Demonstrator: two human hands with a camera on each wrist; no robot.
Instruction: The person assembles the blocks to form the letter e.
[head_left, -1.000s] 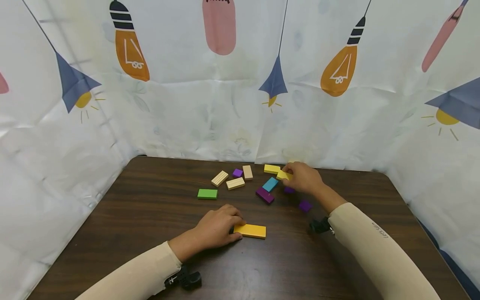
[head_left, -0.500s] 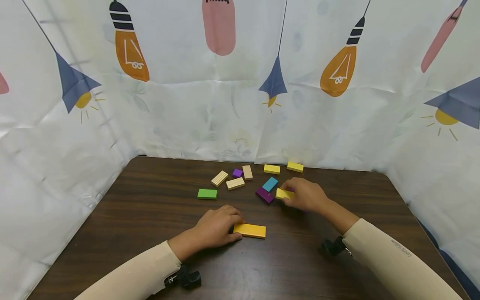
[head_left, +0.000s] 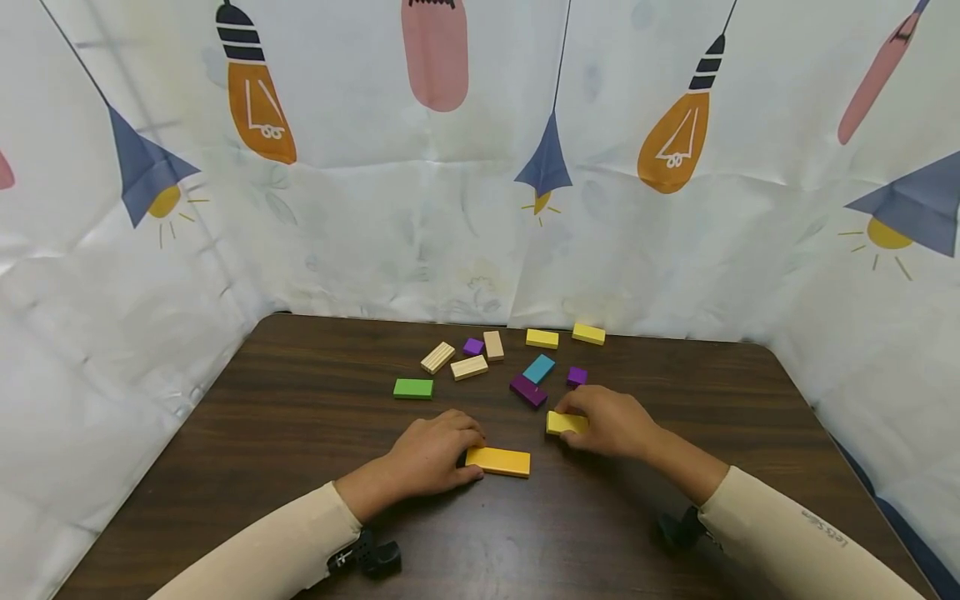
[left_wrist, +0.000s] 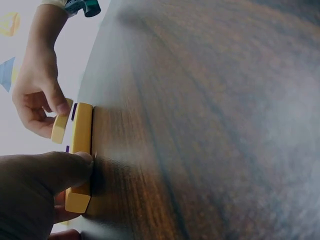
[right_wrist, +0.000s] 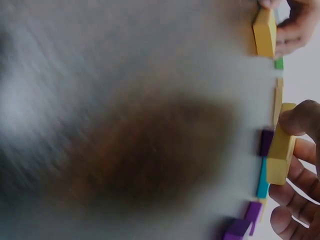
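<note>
My left hand rests on the near middle of the table, gripping the left end of an amber-yellow block between thumb and fingers. That block lies flat, its right part uncovered. Further right, my right hand pinches a paler yellow block by its right end; the fingers hide part of it. In the right wrist view this yellow block is between thumb and fingers, above the tabletop. The left wrist view shows my left thumb pressed along the side of the amber block.
Behind the hands lie a dark purple block, a blue block, a small purple block and a green block. Several plain wood blocks sit further back. Two yellow blocks lie near the rear edge, before the patterned cloth.
My right hand has brought the yellow block from the rear toward me, close to the amber block. Another yellow block and a small purple block it covered now show. My left hand has stayed put.
</note>
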